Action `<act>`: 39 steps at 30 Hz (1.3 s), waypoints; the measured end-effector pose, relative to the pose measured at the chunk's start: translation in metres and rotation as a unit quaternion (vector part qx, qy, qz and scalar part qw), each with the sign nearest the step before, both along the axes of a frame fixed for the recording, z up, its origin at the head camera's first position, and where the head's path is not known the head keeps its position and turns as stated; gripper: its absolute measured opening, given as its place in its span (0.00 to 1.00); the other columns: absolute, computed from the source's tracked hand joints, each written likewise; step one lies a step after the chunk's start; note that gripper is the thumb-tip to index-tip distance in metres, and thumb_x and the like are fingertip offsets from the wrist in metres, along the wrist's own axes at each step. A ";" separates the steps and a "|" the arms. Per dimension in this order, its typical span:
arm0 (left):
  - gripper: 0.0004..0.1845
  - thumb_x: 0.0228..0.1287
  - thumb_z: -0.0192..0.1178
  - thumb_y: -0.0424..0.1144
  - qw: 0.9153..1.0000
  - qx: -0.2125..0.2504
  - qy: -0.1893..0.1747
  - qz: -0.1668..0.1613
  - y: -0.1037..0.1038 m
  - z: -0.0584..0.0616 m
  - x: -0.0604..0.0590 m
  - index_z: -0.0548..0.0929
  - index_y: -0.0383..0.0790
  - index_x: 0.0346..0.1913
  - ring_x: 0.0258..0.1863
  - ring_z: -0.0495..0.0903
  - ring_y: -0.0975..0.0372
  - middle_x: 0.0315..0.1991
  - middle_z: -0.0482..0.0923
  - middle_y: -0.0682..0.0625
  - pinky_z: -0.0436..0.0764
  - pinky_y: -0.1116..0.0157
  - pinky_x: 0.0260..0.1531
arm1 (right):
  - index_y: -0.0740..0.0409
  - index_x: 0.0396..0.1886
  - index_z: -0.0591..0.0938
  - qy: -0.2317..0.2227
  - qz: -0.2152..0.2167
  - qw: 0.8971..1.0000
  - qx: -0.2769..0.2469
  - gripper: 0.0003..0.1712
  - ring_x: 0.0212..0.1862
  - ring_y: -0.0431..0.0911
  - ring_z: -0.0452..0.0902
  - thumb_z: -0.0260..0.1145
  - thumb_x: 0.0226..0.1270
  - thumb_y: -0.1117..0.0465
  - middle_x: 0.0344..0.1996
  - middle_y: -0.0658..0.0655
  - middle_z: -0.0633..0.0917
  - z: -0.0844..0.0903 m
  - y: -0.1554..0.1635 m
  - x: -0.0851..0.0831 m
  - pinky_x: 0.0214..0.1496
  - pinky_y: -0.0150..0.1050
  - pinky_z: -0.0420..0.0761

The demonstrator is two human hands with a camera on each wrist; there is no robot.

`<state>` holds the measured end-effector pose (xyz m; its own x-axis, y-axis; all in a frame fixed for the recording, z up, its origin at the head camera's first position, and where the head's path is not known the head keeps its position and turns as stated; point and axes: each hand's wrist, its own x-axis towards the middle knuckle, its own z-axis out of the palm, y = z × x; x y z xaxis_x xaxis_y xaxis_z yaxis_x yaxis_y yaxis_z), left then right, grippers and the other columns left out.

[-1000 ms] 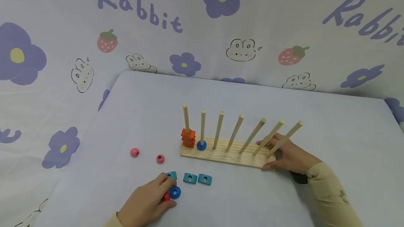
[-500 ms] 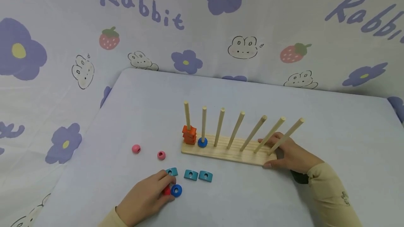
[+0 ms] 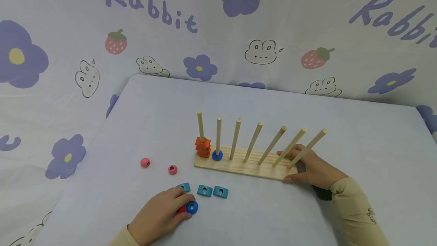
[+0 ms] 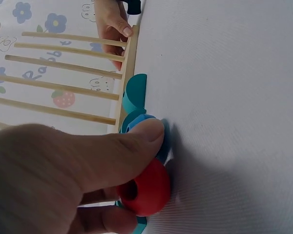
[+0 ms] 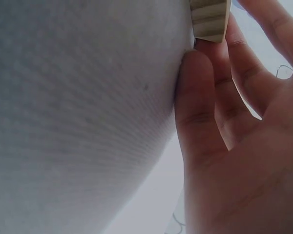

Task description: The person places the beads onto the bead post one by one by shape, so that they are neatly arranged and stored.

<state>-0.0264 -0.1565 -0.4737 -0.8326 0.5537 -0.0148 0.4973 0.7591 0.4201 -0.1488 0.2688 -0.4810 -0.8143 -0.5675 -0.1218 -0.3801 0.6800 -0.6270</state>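
Head view, left hand: the left hand (image 3: 160,215), lower centre of frame, had its fingers curled about a red bead (image 3: 181,209), touching a blue ring (image 3: 192,207) just right of it.
Head view, right hand: the right hand (image 3: 312,170) gripped the right end of the board (image 3: 239,166), thumb at the near edge, fingers behind the pegs.
Head view, rest: orange blocks (image 3: 203,147) sat on the leftmost peg; teal pieces (image 3: 211,191) and pink beads (image 3: 158,165) lay on the table (image 3: 273,215).
Left wrist view: the thumb (image 4: 112,156) pressed over the red bead (image 4: 146,187), low centre.
Right wrist view: the fingers (image 5: 200,107) touched the board (image 5: 210,19) at upper right.
Handling: the bead looked light, hard, smooth and apt to roll; a pinch across its sides seemed best.
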 end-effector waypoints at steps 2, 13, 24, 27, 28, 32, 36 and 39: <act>0.17 0.57 0.68 0.47 1.000 0.001 0.008 0.000 0.000 0.000 0.000 0.82 0.47 0.49 0.36 0.73 0.69 0.39 0.77 0.57 0.80 0.70 0.39 | 0.49 0.64 0.74 0.000 0.000 1.000 -0.002 0.42 0.61 0.54 0.63 0.76 0.48 0.43 0.53 0.53 0.73 0.001 0.000 0.000 0.62 0.59 0.59; 0.17 0.56 0.69 0.47 0.999 0.028 0.038 0.007 0.006 -0.004 -0.006 0.83 0.46 0.47 0.33 0.68 0.70 0.36 0.75 0.58 0.74 0.74 0.33 | 0.49 0.64 0.74 0.004 0.000 1.000 -0.010 0.42 0.61 0.55 0.63 0.75 0.48 0.43 0.54 0.55 0.72 -0.001 0.000 0.000 0.62 0.59 0.60; 0.17 0.54 0.71 0.42 0.992 0.092 0.081 -0.012 0.007 0.017 -0.023 0.82 0.45 0.46 0.37 0.75 0.68 0.41 0.77 0.57 0.79 0.70 0.39 | 0.50 0.64 0.74 -0.013 -0.004 1.000 -0.017 0.42 0.63 0.58 0.60 0.75 0.49 0.44 0.55 0.56 0.72 -0.002 -0.001 -0.001 0.63 0.62 0.57; 0.18 0.55 0.71 0.38 0.986 0.143 0.079 -0.021 0.006 0.041 -0.037 0.80 0.44 0.49 0.39 0.76 0.67 0.44 0.78 0.57 0.80 0.68 0.39 | 0.51 0.64 0.73 -0.015 -0.007 1.000 -0.014 0.43 0.63 0.59 0.60 0.75 0.49 0.43 0.55 0.56 0.71 -0.003 0.000 -0.001 0.63 0.62 0.57; 0.19 0.55 0.70 0.37 0.984 0.159 0.080 -0.022 0.006 0.051 -0.042 0.79 0.44 0.50 0.39 0.76 0.67 0.45 0.79 0.57 0.80 0.69 0.37 | 0.51 0.64 0.73 -0.014 -0.007 1.000 -0.014 0.43 0.63 0.59 0.60 0.75 0.48 0.43 0.55 0.56 0.72 -0.003 0.000 -0.001 0.63 0.62 0.57; 0.21 0.55 0.70 0.34 0.972 0.205 0.113 -0.008 0.010 0.089 -0.060 0.78 0.42 0.52 0.38 0.75 0.66 0.46 0.79 0.55 0.76 0.71 0.28 | 0.52 0.64 0.74 -0.010 -0.005 1.000 -0.015 0.43 0.62 0.58 0.61 0.75 0.48 0.43 0.54 0.55 0.72 -0.004 0.001 -0.001 0.63 0.61 0.57; 0.22 0.56 0.69 0.33 0.957 0.231 0.176 0.014 0.021 0.118 -0.071 0.77 0.39 0.54 0.38 0.74 0.64 0.46 0.79 0.51 0.73 0.69 0.27 | 0.51 0.64 0.74 -0.010 -0.004 1.000 -0.019 0.42 0.62 0.57 0.61 0.75 0.49 0.44 0.54 0.54 0.72 -0.003 0.001 -0.001 0.63 0.61 0.57; 0.22 0.57 0.68 0.34 0.944 0.247 0.216 0.027 0.031 0.131 -0.078 0.77 0.37 0.55 0.37 0.74 0.63 0.46 0.79 0.49 0.72 0.68 0.27 | 0.49 0.64 0.73 -0.012 -0.004 1.000 -0.020 0.42 0.63 0.58 0.60 0.75 0.49 0.44 0.54 0.54 0.72 -0.003 0.001 -0.001 0.63 0.62 0.56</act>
